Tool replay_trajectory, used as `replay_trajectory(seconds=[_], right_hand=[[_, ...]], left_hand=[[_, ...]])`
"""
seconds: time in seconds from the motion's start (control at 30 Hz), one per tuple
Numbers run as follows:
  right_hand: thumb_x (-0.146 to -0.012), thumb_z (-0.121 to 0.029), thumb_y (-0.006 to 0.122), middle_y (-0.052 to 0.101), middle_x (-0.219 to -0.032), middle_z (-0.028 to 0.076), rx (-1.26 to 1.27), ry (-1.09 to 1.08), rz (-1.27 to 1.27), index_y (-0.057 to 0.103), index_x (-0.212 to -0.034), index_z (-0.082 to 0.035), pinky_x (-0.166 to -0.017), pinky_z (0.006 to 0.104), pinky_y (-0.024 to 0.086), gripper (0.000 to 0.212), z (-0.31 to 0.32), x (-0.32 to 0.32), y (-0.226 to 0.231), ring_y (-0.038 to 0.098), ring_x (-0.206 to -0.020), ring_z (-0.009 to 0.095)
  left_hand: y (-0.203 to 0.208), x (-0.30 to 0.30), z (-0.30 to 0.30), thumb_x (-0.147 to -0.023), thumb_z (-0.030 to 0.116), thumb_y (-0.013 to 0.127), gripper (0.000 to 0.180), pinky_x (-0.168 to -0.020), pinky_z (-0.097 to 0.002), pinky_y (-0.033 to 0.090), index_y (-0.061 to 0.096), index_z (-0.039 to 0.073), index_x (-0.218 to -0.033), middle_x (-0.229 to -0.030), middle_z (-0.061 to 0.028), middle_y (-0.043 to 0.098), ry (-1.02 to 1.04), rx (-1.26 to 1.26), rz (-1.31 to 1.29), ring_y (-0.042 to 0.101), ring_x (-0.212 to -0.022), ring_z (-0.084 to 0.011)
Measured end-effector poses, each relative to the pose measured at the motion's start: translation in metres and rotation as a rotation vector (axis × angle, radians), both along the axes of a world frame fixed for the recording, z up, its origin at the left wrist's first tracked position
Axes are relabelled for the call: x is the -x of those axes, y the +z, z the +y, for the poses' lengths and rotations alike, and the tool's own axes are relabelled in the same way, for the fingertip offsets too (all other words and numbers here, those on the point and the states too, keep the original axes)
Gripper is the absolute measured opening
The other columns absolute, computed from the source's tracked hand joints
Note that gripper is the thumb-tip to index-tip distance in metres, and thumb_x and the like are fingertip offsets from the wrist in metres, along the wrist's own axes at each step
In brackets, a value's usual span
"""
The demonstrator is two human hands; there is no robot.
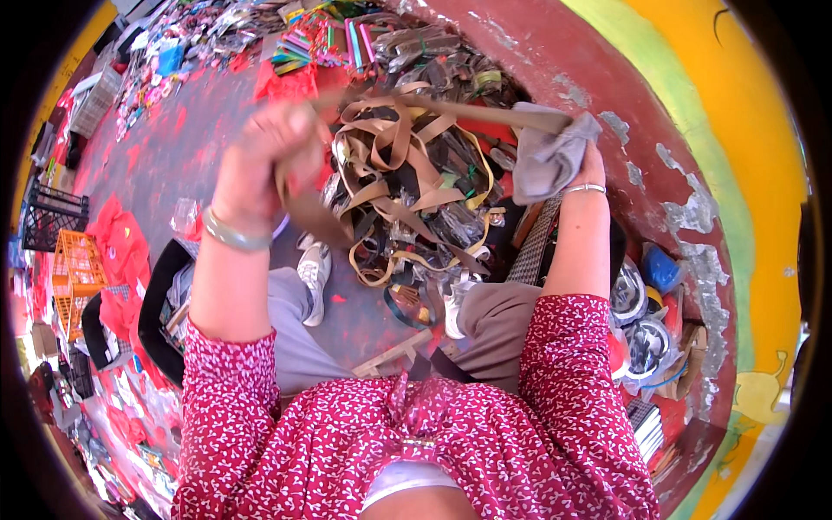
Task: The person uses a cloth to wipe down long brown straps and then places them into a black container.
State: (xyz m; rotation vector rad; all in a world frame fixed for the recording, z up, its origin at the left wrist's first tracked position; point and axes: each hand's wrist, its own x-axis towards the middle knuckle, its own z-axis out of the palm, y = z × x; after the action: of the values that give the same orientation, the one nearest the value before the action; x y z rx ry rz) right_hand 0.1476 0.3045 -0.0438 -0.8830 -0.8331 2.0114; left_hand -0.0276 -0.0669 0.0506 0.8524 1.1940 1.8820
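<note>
My left hand point(260, 160), smeared a little by motion, is closed round a brown belt-like strap point(481, 111). One length hangs below the fist, and another stretches across to the right. There my right hand point(593, 166) holds a grey cloth point(550, 160), which is folded over the strap's far part. The cloth hides most of that hand's fingers. Under the stretched strap lies a tangled heap of tan and brown straps point(394, 143), in front of my feet.
A chipped dark red wall base point(637, 147) curves along the right. Plastic-wrapped wheel-like items point(646, 342) sit beside my right arm. To the left stand an orange crate point(76, 273) and a black crate point(54, 212). Coloured sticks point(357, 43) and mixed goods cover the far floor.
</note>
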Motion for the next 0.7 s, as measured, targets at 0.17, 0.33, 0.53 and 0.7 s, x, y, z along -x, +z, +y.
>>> replay_trajectory(seconds=[0.17,0.33,0.53,0.7], right_hand=[[-0.077,-0.011,0.054,0.059,-0.096,0.008,-0.389,0.601,-0.389,0.054,-0.102,0.0,-0.077,0.0334,0.045,0.028,-0.013,0.009,-0.021,0.057,-0.087,0.022],[-0.066,-0.029,0.063,0.061,-0.088,0.018,-1.033,0.965,-1.022,0.059,-0.092,0.004,-0.075,0.0332,0.044,0.042,-0.024,0.024,-0.075,0.058,-0.081,0.028],[-0.059,-0.039,0.069,0.059,-0.094,0.02,-1.333,1.24,-1.112,0.055,-0.105,0.001,-0.078,0.0317,0.043,0.062,-0.066,0.039,-0.069,0.057,-0.088,0.026],[-0.063,-0.025,0.072,0.058,-0.099,0.015,-1.16,0.719,-0.369,0.046,-0.115,-0.003,-0.08,0.0302,0.042,0.062,-0.157,0.074,0.009,0.056,-0.089,0.022]], left_hand=[[0.007,0.04,-0.007,-0.086,0.023,0.051,0.027,-0.06,-0.025,0.042,0.055,-0.004,-0.09,-0.072,-0.0069,0.055,0.196,-0.293,-0.16,0.052,-0.064,-0.0146],[0.012,0.035,0.003,-0.085,0.018,0.052,0.025,-0.064,-0.0245,0.046,0.058,-0.005,-0.093,-0.077,-0.0087,0.06,0.258,-0.204,-0.109,0.058,-0.069,-0.0149],[0.014,0.025,0.011,-0.084,0.016,0.054,0.021,-0.07,-0.025,0.045,0.06,-0.003,-0.091,-0.081,-0.0085,0.061,0.171,-0.15,-0.107,0.058,-0.075,-0.0149],[0.018,0.012,0.014,-0.082,0.012,0.054,0.023,-0.081,-0.0287,0.044,0.059,-0.005,-0.096,-0.095,-0.0131,0.061,0.016,-0.129,-0.121,0.058,-0.088,-0.0182]])
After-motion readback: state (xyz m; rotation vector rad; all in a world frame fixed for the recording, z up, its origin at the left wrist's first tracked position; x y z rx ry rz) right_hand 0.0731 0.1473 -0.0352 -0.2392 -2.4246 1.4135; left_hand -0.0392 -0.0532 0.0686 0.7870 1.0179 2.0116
